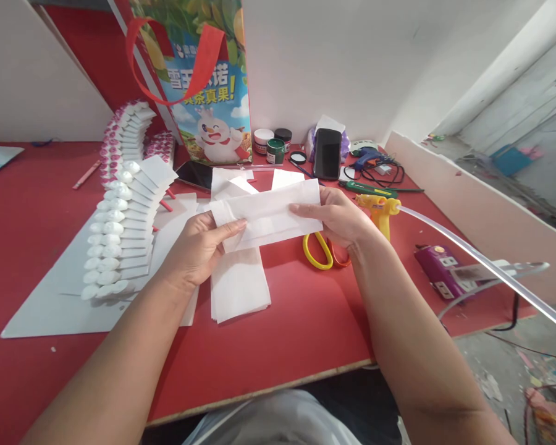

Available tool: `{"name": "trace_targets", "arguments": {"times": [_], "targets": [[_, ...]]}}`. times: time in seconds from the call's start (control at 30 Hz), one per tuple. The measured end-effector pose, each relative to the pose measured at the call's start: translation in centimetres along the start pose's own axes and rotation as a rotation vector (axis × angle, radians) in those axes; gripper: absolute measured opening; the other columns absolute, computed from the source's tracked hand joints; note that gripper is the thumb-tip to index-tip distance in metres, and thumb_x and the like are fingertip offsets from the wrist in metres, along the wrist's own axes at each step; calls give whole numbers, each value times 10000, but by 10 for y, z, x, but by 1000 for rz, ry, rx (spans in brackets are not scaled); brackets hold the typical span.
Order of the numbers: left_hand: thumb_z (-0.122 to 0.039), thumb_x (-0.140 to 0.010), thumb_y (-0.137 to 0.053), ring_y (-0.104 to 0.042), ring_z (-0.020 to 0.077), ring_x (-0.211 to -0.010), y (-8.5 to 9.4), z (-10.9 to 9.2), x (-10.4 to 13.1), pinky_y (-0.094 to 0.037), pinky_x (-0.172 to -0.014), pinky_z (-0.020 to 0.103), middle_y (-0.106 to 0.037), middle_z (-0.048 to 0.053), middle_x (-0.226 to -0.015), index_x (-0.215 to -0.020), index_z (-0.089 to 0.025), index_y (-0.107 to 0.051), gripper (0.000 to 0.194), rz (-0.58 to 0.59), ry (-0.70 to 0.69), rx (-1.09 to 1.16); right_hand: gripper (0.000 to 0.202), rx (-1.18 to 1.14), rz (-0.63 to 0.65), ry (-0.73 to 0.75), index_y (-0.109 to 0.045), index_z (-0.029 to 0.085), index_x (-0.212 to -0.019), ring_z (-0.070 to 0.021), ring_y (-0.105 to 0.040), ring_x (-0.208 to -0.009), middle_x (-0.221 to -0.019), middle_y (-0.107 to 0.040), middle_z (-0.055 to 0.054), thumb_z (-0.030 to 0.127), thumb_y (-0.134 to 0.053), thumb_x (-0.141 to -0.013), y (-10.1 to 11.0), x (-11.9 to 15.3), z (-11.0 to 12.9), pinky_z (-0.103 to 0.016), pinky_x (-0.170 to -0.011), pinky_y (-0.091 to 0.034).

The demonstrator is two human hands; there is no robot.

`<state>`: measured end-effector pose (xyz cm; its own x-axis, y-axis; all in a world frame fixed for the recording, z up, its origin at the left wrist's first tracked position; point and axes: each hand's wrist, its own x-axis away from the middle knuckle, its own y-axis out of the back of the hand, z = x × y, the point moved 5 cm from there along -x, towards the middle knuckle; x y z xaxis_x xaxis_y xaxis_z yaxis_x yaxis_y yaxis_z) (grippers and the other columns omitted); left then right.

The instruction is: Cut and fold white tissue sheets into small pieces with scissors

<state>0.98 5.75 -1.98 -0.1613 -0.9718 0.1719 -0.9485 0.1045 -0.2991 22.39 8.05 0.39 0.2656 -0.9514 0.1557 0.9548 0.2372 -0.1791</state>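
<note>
A white paper strip (269, 213), creased lengthwise, is held up level above the table between both hands. My left hand (204, 244) pinches its left end, thumb on top and fingers behind. Its right end is gripped by my right hand (336, 216) in the same way. Below and behind the strip lies a stack of white paper sheets (238, 284). Scissors with yellow and orange handles (318, 252) lie under my right hand, their blades hidden. A yellow glue gun (380, 209) with a long clear stick is just right of that hand.
On the red table (278, 346), a curved row of white folded pieces (120, 238) rests on white board at left. Behind stand a colourful bag (220, 123), paint jars (275, 150) and a black phone (327, 154). A purple box (440, 269) sits at right.
</note>
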Motion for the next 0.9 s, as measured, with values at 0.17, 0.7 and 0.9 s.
{"name": "trace_targets", "arguments": {"times": [0.17, 0.7, 0.9], "targets": [[-331, -733, -848, -765, 298, -859, 1, -3, 2, -669, -682, 425, -792, 93, -980, -1039, -161, -762, 361, 10, -41, -80, 397, 118, 149, -45, -751, 158, -962, -260, -734, -701, -859, -771, -86, 397, -898, -681, -5, 8, 2, -372, -553, -609], [-241, -674, -793, -780, 303, -705, -3, -12, 9, -662, -756, 474, -768, 94, -722, -730, -182, -810, 83, 179, -36, 5, 67, -38, 180, 56, -748, 139, -726, -74, -399, -449, -492, -489, 24, 128, -696, -685, 10, 11, 13, -228, -437, -350], [-453, -727, -766, -761, 308, -694, -6, -10, 9, -666, -710, 461, -749, 140, -752, -673, -114, -799, 344, 222, 43, 75, 80, 42, 201, 44, -730, 131, -693, -73, -358, -431, -479, -463, 26, 144, -651, -694, 6, 12, 14, -245, -441, -303]]}}
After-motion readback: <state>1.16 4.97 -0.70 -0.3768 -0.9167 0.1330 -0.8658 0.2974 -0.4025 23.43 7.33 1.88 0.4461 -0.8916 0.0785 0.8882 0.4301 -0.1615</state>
